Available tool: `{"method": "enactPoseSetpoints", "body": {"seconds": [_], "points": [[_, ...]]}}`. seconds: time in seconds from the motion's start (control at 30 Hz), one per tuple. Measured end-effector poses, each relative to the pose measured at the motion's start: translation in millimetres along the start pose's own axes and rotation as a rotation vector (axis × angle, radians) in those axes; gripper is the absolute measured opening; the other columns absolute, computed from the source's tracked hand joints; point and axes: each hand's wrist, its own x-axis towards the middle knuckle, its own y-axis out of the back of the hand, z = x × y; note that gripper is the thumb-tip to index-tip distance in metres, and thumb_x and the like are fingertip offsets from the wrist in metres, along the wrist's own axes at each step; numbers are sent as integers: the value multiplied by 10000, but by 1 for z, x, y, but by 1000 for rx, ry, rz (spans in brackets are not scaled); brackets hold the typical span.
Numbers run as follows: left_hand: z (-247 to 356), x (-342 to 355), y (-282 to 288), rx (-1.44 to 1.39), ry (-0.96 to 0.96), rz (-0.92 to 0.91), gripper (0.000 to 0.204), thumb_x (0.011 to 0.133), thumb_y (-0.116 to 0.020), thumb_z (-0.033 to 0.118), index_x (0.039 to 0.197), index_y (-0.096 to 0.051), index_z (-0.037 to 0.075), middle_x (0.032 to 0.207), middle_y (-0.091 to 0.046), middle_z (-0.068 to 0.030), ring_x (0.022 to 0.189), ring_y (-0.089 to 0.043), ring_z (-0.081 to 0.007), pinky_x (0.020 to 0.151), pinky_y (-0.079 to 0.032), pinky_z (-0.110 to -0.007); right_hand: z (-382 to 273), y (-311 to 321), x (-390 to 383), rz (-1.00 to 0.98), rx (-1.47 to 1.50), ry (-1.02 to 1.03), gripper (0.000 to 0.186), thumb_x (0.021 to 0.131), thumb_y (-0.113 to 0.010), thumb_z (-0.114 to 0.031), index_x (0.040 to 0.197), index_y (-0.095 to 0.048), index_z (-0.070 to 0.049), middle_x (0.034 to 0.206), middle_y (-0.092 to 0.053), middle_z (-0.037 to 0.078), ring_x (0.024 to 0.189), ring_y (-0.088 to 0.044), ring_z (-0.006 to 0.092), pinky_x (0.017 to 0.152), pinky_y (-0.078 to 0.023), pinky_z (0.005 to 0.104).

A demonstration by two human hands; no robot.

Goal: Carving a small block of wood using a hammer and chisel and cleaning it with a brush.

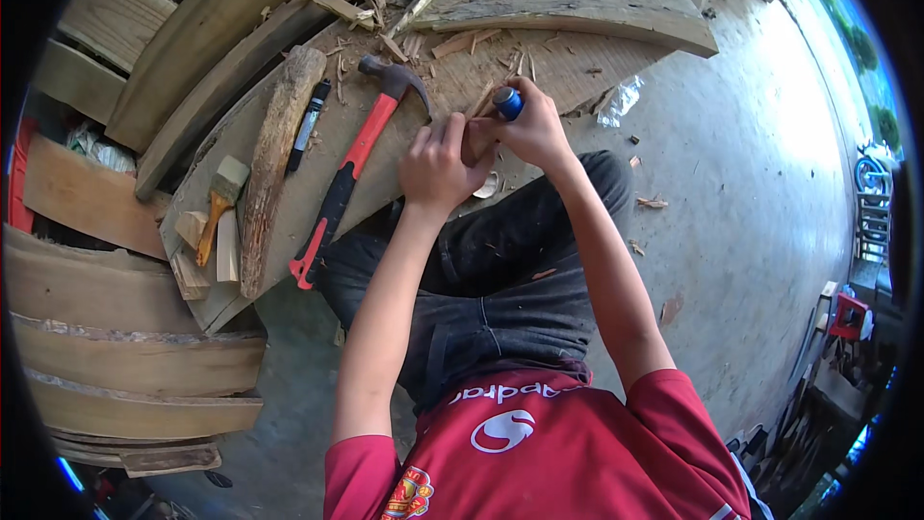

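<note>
My right hand [534, 127] is closed around a tool with a blue handle [509, 104]. The handle's round metal end faces up, and its working end is hidden. Close beside it, my left hand [441, 166] grips a small brown wood piece [476, 142] at the near edge of the wooden board [327, 154]. A claw hammer [361, 140] with a red and black handle lies left of my hands, its head toward the far side. Further left are a black and blue marker [308, 125] and a long rough wood strip [277, 169].
A paintbrush [223, 197] rests on small wood blocks at the board's left end. Splinters [419, 2] and a thick curved plank [568, 0] lie across its far side. Stacked planks [135, 356] stand at the left. Clear plastic [621, 101] lies by the board's right edge.
</note>
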Motion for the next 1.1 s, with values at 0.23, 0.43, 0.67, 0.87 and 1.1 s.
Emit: {"method": "enactPoseSetpoints", "body": {"seconds": [0.23, 0.43, 0.67, 0.87, 1.1], "points": [[-4, 5, -3, 27, 43, -110, 442, 713, -716, 430, 910, -492, 103, 676, -618, -115, 665, -636, -323, 537, -507, -456, -8, 5, -14, 51, 31, 163, 427, 646, -862, -251, 906, -606, -27, 774, -651, 127, 714, -646, 210, 675, -506, 342], [-4, 4, -1, 25, 57, -121, 407, 721, -693, 372, 951, -490, 104, 685, -632, -138, 667, -650, -342, 549, -516, -476, -19, 5, -60, 143, 115, 420, 211, 733, -767, -108, 792, -578, -36, 642, -564, 143, 564, -578, 286, 559, -466, 333], [3, -1, 1, 11, 37, -5, 495, 699, -744, 491, 893, -509, 102, 726, -648, -137, 670, -657, -332, 550, -521, -455, -11, 63, -44, 466, 183, 322, 190, 748, -745, -63, 893, -622, -57, 633, -578, 75, 569, -570, 136, 555, -464, 284], [-1, -1, 9, -115, 84, 25, 558, 674, -778, 484, 960, -536, 71, 751, -656, -158, 697, -657, -364, 574, -520, -455, -40, 90, -28, 451, -54, 400, 312, 756, -746, -134, 1050, -647, -96, 709, -658, 146, 638, -662, 305, 602, -510, 356], [8, -3, 43, -233, 180, 34, 556, 670, -788, 484, 933, -548, 56, 779, -643, -148, 710, -650, -345, 568, -512, -442, -33, 78, -86, 237, 111, 298, 122, 794, -729, -141, 818, -671, -37, 604, -591, 125, 557, -626, 228, 566, -483, 309]]}}
